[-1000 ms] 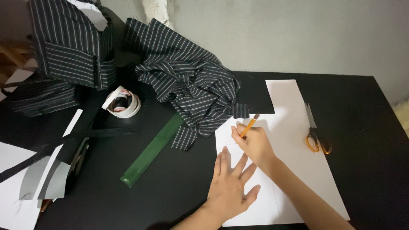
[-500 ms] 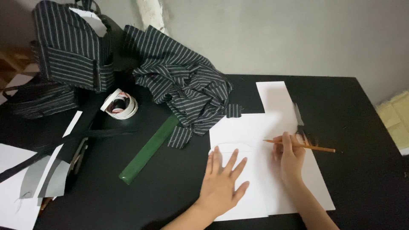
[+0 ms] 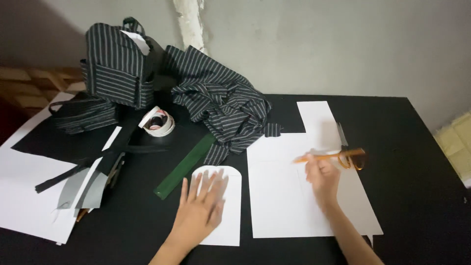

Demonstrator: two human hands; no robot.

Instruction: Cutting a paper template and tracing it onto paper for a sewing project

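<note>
Left hand (image 3: 202, 208) spread flat on arch-topped paper piece (image 3: 222, 206) beside green ruler (image 3: 186, 165), right hand (image 3: 321, 177) pinching pencil (image 3: 321, 157) over large white sheet (image 3: 284, 196); tracing stage, steady lining-up wanted.

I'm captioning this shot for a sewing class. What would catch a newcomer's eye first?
Two bare hands on white paper against the black table: the left hand lies flat on a small round-topped paper piece, and the right hand holds a pencil over the large sheet. Behind them lies crumpled striped cloth.
</note>
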